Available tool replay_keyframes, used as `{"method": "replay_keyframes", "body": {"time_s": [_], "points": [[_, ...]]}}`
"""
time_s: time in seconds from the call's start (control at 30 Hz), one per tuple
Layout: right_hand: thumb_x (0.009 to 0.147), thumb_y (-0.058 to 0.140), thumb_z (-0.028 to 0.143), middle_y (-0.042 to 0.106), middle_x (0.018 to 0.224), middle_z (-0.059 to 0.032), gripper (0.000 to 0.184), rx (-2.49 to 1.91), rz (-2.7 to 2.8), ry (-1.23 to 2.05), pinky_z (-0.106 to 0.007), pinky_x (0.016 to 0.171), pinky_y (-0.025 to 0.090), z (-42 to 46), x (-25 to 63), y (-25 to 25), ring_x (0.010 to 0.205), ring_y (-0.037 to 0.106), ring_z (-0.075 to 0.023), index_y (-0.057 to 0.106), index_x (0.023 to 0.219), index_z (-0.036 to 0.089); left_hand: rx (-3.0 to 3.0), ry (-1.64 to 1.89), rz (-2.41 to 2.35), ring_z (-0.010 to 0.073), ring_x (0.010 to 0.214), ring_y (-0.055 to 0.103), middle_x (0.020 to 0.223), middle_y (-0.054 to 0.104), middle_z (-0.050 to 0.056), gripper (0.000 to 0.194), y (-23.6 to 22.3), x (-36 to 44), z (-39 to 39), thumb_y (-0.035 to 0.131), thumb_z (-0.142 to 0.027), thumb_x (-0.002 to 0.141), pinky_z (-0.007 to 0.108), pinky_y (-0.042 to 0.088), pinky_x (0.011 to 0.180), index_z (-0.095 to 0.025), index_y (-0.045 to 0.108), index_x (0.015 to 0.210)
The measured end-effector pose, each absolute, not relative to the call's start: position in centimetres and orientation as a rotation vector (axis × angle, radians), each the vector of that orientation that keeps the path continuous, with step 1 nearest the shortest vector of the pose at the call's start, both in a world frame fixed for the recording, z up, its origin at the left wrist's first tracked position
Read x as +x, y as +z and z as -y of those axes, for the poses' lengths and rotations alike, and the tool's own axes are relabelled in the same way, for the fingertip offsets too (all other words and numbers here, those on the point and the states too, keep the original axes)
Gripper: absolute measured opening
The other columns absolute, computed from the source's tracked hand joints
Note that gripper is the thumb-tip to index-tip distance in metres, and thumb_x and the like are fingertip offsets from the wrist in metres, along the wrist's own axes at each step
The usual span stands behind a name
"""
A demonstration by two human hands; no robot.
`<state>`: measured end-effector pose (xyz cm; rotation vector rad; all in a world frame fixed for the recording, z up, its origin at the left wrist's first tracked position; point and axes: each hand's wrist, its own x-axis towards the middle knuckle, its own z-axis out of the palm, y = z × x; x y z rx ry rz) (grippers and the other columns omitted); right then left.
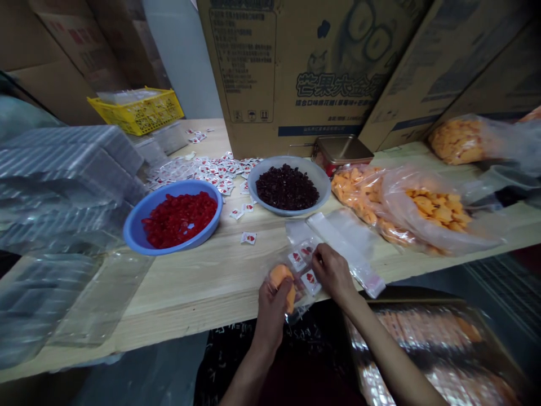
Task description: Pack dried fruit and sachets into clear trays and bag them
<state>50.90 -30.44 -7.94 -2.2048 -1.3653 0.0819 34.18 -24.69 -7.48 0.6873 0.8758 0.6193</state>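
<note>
Two hands, left (pixel 273 313) and right (pixel 333 273), at table edge (pixel 190 321)

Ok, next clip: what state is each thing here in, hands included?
Left hand: closed around orange fruit piece and small clear bag
Right hand: fingers pressed on the bag's top
Blue basin: full of red fruit pieces
Grey bowl: full of dark berries
Metal tin: lid on
Clear bag of orange cubes: bulging, lying on its side
</note>
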Motion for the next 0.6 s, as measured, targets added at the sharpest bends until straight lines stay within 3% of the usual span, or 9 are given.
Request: {"method": "replay_keyframes", "body": {"time_s": [0.27, 0.47, 0.6], "points": [[0.096, 0.042, 0.017, 0.056, 0.078, -0.0024, 0.018, -2.041, 1.528, -0.029, -0.027, 0.065, 0.039, 30.2, 50.7, -7.7, 0.071, 0.054, -0.0167, 0.048, 0.079, 0.021, 0.687, 0.754, -0.922, 0.0186, 0.079, 0.068, 0.094, 0.073, 0.008, 0.049, -7.6, 36.9, 25.1, 0.082, -0.039, 0.069, 0.027, 0.054, 0.069, -0.013, 0.067, 0.107], [0.092, 0.050, 0.021, 0.057, 0.082, -0.0030, 0.010, -2.298, 1.407, -0.041, -0.027, 0.064, 0.037, 32.9, 52.6, -8.5, 0.075, 0.056, -0.0186, 0.050, 0.082, 0.021, 0.642, 0.768, -0.897, 0.0192, 0.079, 0.069, 0.095, 0.074, 0.008, 0.049, -8.4, 36.9, 25.2, 0.079, -0.040, 0.072, 0.029, 0.055, 0.070, -0.013, 0.066, 0.111], [0.096, 0.044, 0.021, 0.059, 0.082, -0.0029, 0.013, -2.306, 1.374, 0.054, -0.027, 0.061, 0.035, 34.4, 52.3, -8.8, 0.069, 0.054, -0.0168, 0.049, 0.083, 0.021, 0.580, 0.771, -0.853, 0.0207, 0.080, 0.069, 0.095, 0.074, 0.009, 0.044, -9.0, 37.1, 25.2, 0.079, -0.040, 0.072, 0.031, 0.055, 0.073, -0.013, 0.068, 0.105]]}}
